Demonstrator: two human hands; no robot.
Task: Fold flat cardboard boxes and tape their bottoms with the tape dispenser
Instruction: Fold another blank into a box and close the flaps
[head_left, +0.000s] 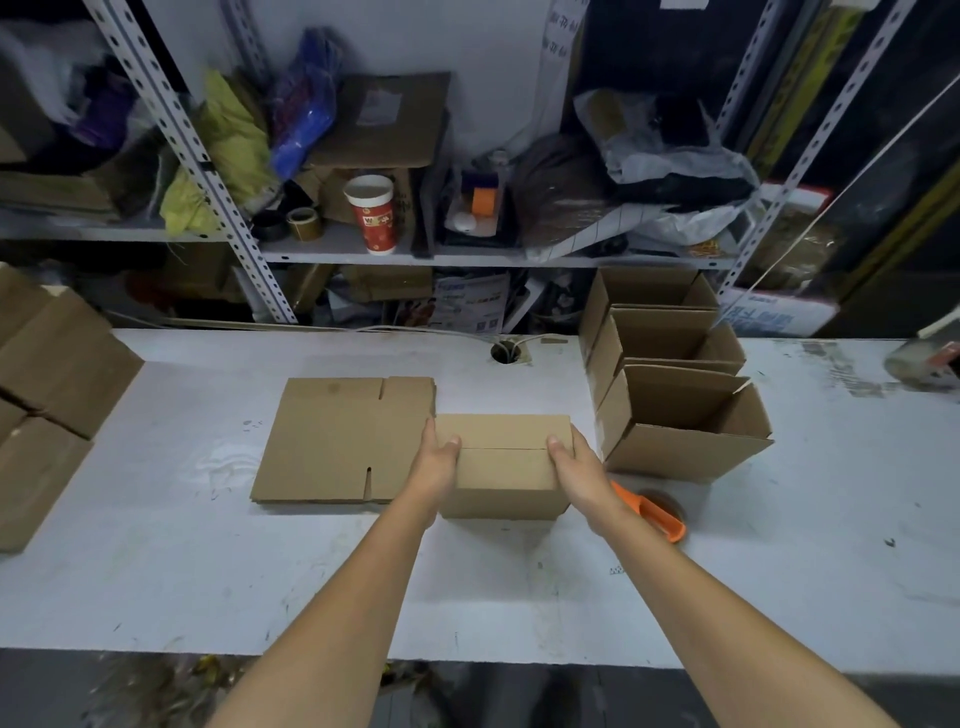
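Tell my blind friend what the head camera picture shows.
A left hand and right hand grip a folded cardboard box on a white table. Flat cardboard lies left, open boxes right, an orange tape dispenser nearby.

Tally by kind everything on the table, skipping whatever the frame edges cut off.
folded box, gripped by the left hand and the right hand: 1
open boxes: 3
flat cardboard stack: 1
orange tape dispenser: 1
Total: 6
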